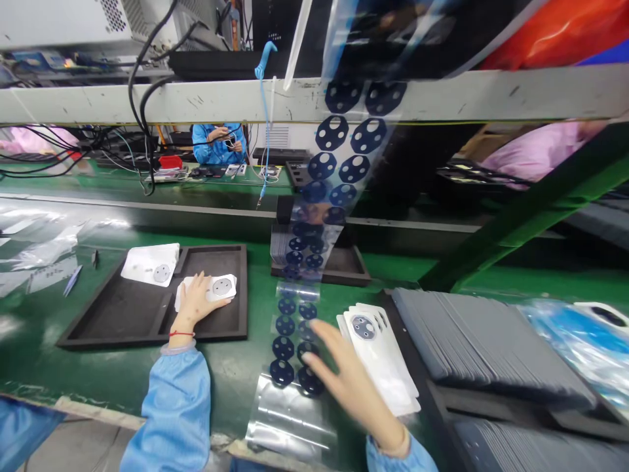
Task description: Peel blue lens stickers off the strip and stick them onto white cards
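Note:
My left hand (pixel 196 303) lies on a white phone back cover (pixel 216 288) inside a black tray (pixel 122 314), fingers closed around its edge. A second white cover (pixel 150 264) lies at the tray's far left. My right hand (pixel 346 377) reaches with spread fingers over a clear film strip (pixel 295 328) carrying dark round lens stickers, its fingertips touching the lower stickers. The strip hangs down from above the bench. A stack of white back covers (pixel 381 360) lies just right of my right hand.
Stacks of grey trays (pixel 491 347) fill the right side. A small black tray (pixel 344 265) sits behind the strip. Clear plastic bags (pixel 39 242) and a blue pen (pixel 72 280) lie at left. Across the green bench, a person in blue (pixel 216 141) works.

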A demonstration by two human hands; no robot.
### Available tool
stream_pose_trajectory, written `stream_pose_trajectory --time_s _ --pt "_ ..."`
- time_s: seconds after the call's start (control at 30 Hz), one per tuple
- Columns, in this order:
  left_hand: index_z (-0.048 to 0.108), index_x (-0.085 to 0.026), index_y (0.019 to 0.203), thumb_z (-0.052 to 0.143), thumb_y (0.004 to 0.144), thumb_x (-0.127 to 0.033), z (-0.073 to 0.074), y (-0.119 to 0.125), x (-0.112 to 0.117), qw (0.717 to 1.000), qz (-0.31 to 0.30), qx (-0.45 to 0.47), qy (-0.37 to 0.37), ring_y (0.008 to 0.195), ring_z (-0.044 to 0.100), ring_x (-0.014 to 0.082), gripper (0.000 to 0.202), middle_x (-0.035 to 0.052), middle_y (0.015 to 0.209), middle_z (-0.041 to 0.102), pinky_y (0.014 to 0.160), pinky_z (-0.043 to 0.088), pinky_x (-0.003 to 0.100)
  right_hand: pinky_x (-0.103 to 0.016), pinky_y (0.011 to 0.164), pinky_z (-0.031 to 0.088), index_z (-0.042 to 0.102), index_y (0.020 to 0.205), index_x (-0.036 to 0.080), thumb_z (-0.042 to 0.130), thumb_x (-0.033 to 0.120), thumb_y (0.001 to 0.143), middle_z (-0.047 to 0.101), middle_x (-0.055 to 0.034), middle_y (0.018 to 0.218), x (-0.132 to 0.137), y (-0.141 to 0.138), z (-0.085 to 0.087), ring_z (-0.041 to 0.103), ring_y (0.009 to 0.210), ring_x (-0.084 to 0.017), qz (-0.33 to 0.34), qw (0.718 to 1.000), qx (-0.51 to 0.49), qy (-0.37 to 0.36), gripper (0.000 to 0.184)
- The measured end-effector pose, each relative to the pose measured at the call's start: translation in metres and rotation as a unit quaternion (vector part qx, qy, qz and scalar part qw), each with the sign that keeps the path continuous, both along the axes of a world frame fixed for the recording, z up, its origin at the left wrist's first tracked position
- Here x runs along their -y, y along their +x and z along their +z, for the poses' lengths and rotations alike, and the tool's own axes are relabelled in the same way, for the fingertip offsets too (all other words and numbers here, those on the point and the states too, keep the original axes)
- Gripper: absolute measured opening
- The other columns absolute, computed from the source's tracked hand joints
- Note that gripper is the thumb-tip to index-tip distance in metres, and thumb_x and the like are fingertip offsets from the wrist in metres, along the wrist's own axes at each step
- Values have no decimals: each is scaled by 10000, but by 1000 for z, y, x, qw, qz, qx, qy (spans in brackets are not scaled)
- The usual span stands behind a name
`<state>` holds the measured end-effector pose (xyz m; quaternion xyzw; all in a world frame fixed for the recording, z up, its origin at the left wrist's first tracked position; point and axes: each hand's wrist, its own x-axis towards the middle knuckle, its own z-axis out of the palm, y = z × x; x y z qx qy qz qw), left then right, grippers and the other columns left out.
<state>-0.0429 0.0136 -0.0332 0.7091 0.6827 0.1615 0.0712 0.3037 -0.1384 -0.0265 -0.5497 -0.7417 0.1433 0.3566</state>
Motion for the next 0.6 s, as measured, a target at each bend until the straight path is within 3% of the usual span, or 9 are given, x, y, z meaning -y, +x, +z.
stream_pose_trajectory --time_s 0.03,0.1,0.2,0.3,0.37,0.43,0.53,0.6 --pt "509 -167 1319 719 713 -549 -1 -1 0 1000 -2 4 -7 1415 323 388 747 205 1507 406 1140 173 618 -453 1043 475 461 1420 265 602 419 900 538 -102 1418 4 -16 -2 525 1285 -290 58 998 5 -29 560" --pt "565 -202 1255 718 728 -521 0 0 -2 1000 -10 17 -3 1376 396 369 634 171 1455 489 1131 222 588 -458 1053 477 435 1445 266 653 378 875 490 -100 1463 10 -39 -11 508 1308 -291 108 992 15 -56 621" --pt "624 -221 1138 743 706 -504 4 1 -5 999 -20 32 16 1304 486 355 530 132 1369 581 1121 260 553 -483 1059 476 454 1438 245 676 304 860 485 -113 1460 13 -53 -26 512 1305 -302 111 992 33 -46 622" --pt "571 -205 1209 753 697 -491 7 2 -8 998 -17 49 23 1194 580 330 614 118 1268 653 1088 333 497 -468 1041 500 496 1404 249 669 283 868 544 -103 1411 12 -55 -36 550 1270 -290 95 995 41 -8 564" --pt "493 -194 1313 754 697 -477 7 3 -8 998 -18 58 29 1216 567 327 727 126 1312 628 1089 340 474 -448 1011 526 524 1370 246 649 279 885 583 -98 1374 12 -56 -37 591 1223 -279 79 996 50 13 502" --pt "425 -180 1383 739 712 -481 5 3 -8 998 -21 56 29 1317 479 340 800 149 1423 534 1135 266 497 -432 948 563 555 1320 230 635 282 894 613 -106 1330 13 -58 -36 636 1151 -279 57 996 65 22 436" --pt "396 -154 1409 680 767 -504 1 5 -7 999 -27 46 9 1389 386 354 784 176 1471 473 1169 133 558 -394 834 600 598 1217 231 605 270 911 661 -98 1199 15 -61 -31 685 1012 -260 30 995 88 29 309" --pt "414 -157 1396 668 780 -496 0 6 -7 998 -34 47 1 1370 414 349 748 172 1447 503 1167 131 564 -385 839 588 619 1141 248 562 234 929 669 -80 1130 15 -61 -29 677 997 -248 23 992 109 56 220"
